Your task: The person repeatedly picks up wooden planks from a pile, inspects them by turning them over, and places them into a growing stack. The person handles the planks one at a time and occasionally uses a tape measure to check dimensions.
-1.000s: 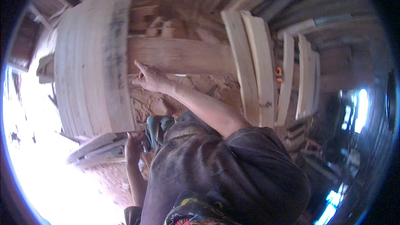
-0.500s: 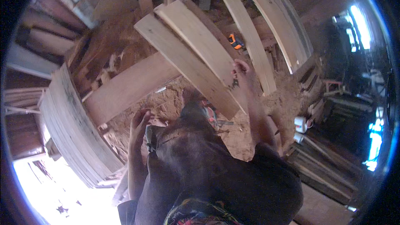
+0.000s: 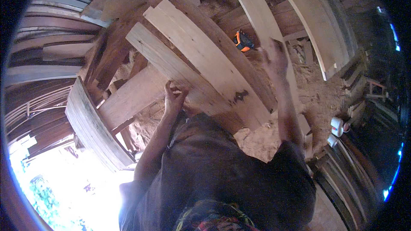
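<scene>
My left hand (image 3: 174,98) is over the near edge of a narrow plank (image 3: 167,55), its fingers curled together. Something small and pale may sit between thumb and fingertips, too small to name. My right hand (image 3: 275,60) is smeared by motion and reaches over a pale plank (image 3: 250,0) on the right. Just left of that hand lies an orange and black tape measure (image 3: 243,42). Between my hands a wider plank (image 3: 205,47) with a dark knot lies slantwise beside the narrow one. Whether my right fingers touch the pale plank I cannot tell.
A broad board (image 3: 132,96) runs crosswise under the planks at left. Stacked boards (image 3: 96,124) stand at the left, another stack (image 3: 325,21) at the far right. Sawdust (image 3: 261,143) covers the ground. A white container (image 3: 337,126) stands at the right.
My left hand has moved up and right, from beside my leg to the narrow plank. My right hand has moved up and right, away from the knotted plank to the pale one. The view has shifted.
</scene>
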Tool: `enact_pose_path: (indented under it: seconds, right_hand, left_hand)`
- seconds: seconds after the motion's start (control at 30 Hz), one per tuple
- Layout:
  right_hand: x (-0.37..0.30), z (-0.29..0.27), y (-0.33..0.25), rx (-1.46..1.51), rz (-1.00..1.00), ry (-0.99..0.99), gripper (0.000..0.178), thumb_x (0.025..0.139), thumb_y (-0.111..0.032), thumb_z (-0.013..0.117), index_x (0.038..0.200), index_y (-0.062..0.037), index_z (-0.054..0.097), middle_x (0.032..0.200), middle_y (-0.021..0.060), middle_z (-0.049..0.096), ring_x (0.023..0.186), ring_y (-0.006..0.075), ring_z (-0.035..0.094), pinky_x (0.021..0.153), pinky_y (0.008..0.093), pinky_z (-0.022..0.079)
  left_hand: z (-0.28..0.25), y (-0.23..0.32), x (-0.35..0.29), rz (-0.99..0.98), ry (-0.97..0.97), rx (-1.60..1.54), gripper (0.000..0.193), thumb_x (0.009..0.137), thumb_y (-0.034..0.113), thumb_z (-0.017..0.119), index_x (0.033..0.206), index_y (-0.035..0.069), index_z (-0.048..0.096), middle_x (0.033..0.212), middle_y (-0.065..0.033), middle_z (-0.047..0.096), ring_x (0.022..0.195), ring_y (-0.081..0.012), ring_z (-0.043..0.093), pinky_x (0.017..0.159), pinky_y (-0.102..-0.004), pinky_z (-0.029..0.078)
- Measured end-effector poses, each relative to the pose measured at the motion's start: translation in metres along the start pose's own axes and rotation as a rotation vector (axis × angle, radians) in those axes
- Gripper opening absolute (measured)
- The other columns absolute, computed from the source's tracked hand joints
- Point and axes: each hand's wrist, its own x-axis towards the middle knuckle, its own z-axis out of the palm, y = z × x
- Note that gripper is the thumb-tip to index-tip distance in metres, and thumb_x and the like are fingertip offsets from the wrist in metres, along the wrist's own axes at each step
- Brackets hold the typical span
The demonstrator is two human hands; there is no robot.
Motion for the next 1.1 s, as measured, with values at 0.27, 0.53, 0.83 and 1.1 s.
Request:
enact_pose_path:
  seconds: [0.27, 0.53, 0.83, 1.1]
  right_hand:
    - [-0.038, 0.061, -0.103, 0.035, -0.183, -0.347, 0.099, 0.078, -0.044, 0.081, 0.155, -0.0104, 0.029, 0.149, 0.0255, 0.039, 0.132, 0.0486, 0.043, 0.105, 0.0606, 0.039]
    - [-0.035, 0.066, -0.115, 0.063, -0.082, -0.398, 0.099, 0.075, -0.037, 0.082, 0.156, -0.0117, 0.030, 0.147, 0.0249, 0.041, 0.137, 0.0429, 0.041, 0.111, 0.0559, 0.036]
    - [-0.019, -0.016, -0.069, 0.893, 0.309, -0.249, 0.082, 0.078, -0.021, 0.082, 0.149, -0.0055, 0.043, 0.145, 0.0152, 0.052, 0.133, 0.0287, 0.049, 0.110, 0.0413, 0.041]
    - [-0.028, -0.041, -0.072, 0.500, 0.142, -0.101, 0.078, 0.080, -0.026, 0.081, 0.145, -0.0012, 0.046, 0.140, 0.0166, 0.055, 0.129, 0.0286, 0.052, 0.107, 0.0413, 0.043]
  left_hand:
    - [0.011, 0.032, -0.002, -0.096, 0.013, 0.059, 0.085, 0.086, 0.030, 0.081, 0.146, 0.001, 0.027, 0.110, -0.0179, 0.065, 0.090, -0.0256, 0.070, 0.073, -0.0366, 0.058]
    - [0.008, 0.030, 0.000, -0.026, -0.016, 0.071, 0.085, 0.085, 0.027, 0.080, 0.146, 0.001, 0.027, 0.110, -0.0204, 0.065, 0.091, -0.0306, 0.070, 0.079, -0.0416, 0.057]
    - [0.006, 0.011, 0.004, 0.047, 0.012, 0.043, 0.085, 0.083, 0.026, 0.085, 0.144, 0.008, 0.029, 0.107, -0.0169, 0.067, 0.093, -0.0257, 0.070, 0.074, -0.0395, 0.060]
    - [0.006, 0.011, 0.009, 0.055, -0.026, -0.014, 0.083, 0.084, 0.031, 0.081, 0.143, -0.001, 0.032, 0.105, -0.0208, 0.067, 0.095, -0.0321, 0.070, 0.081, -0.0424, 0.057]
